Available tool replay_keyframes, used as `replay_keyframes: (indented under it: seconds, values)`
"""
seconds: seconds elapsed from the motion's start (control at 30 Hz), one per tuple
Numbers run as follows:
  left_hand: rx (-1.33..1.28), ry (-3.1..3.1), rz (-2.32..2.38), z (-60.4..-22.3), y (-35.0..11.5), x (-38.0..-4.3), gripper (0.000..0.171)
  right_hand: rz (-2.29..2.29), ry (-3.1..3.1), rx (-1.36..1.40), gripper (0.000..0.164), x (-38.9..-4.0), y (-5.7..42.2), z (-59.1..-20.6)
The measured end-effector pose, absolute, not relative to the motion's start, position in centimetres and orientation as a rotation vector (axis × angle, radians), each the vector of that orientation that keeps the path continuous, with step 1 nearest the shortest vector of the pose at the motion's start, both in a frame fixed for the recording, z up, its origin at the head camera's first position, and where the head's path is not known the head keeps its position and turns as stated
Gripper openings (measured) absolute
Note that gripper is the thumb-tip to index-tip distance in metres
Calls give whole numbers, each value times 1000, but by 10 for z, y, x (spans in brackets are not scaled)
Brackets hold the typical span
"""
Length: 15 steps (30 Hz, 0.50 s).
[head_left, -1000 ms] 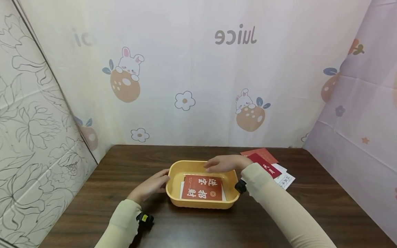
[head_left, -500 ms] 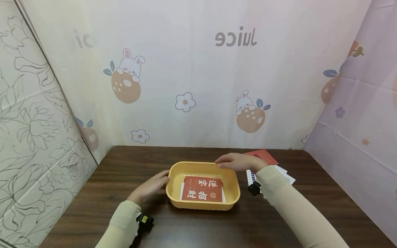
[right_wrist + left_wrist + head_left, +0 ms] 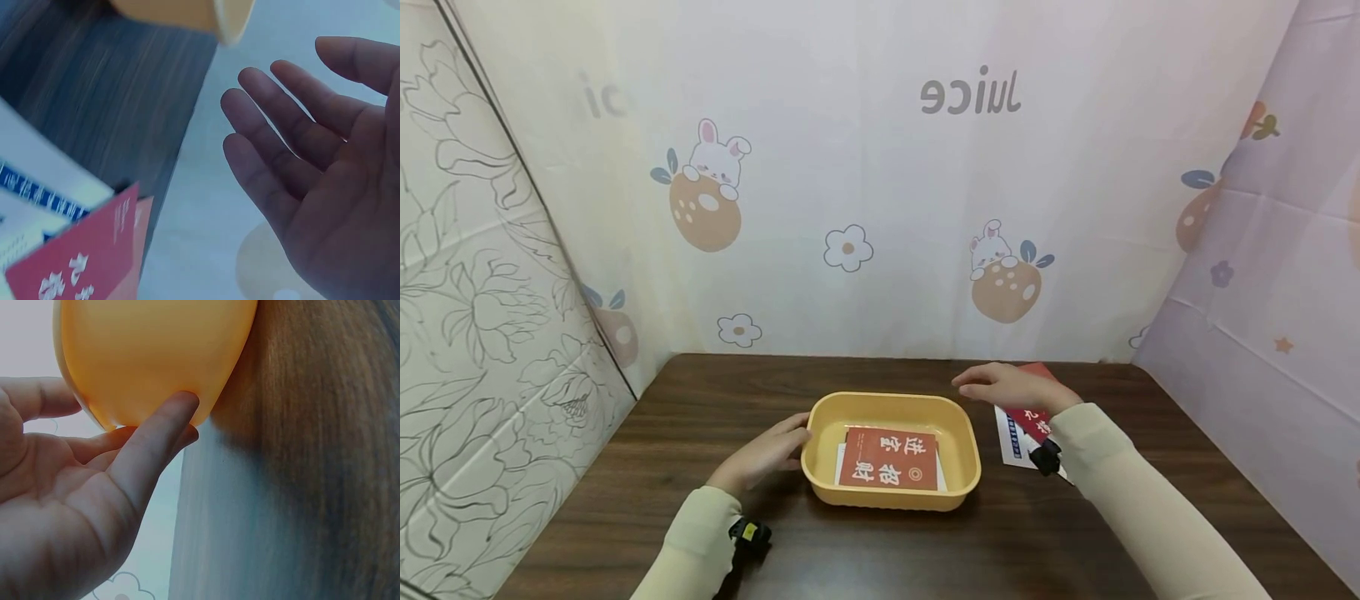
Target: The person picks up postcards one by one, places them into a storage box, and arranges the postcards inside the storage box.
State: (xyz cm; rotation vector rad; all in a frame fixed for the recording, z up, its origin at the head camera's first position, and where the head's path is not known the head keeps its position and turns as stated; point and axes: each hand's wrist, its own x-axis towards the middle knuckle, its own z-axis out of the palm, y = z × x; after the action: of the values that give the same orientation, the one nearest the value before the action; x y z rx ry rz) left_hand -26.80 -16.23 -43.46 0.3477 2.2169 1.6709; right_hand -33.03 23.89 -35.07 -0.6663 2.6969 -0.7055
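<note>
A yellow plastic tub (image 3: 891,500) stands on the table, holding a flat red card (image 3: 880,471) with white characters over white paper. My left hand (image 3: 763,457) touches the tub's left end; in the left wrist view its fairly straight fingers (image 3: 165,428) rest against the outer wall. Up past the tub's far right corner is my right hand (image 3: 1011,387), with nothing in it. Its fingers (image 3: 275,169) are loosely extended and apart in the right wrist view. The hand and wrist partly cover a dark red card (image 3: 81,256) and a white card with blue print (image 3: 44,194).
Another red card (image 3: 1037,369) shows beyond the right hand. Behind the dark wooden table (image 3: 880,550) hangs a printed curtain (image 3: 865,183), with more patterned sheets at both sides.
My right hand has moved right, from over the tub to beyond its right corner, covering different parts of the cards there. The left hand and the tub stay in place.
</note>
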Motion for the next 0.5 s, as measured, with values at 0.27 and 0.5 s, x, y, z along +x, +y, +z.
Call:
replay_keyframes:
  seconds: [0.27,0.5]
  values:
    - [346,2210,1687,-436,-162,-269,52,-667,2733,-591,45,-335,268,-356]
    - [351,2208,1686,-437,-162,-269,51,-638,2766,-519,50,-339,291,-364]
